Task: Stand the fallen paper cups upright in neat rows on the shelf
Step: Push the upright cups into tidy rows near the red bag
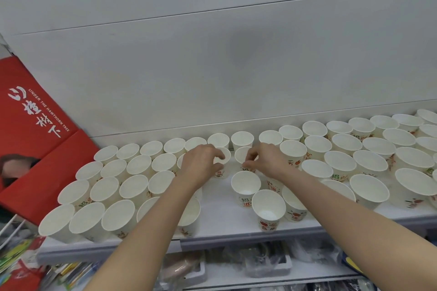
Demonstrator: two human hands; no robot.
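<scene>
Several white paper cups with red and green print stand upright in rows across the white shelf (217, 205). My left hand (199, 163) grips the rim of one upright cup (224, 160) in the second row from the back. Beside it my right hand (264, 160) pinches the rim of the neighbouring cup (241, 154). In front of both hands a bare patch of shelf holds two loosely placed upright cups, one further back (246, 184) and one near the front edge (268, 208). I see no cup lying on its side.
A red printed carton (35, 139) leans at the shelf's left end. The white back panel (212, 78) rises behind the cups. Below the front edge, a lower shelf (236, 264) holds plastic-wrapped goods and coloured packets.
</scene>
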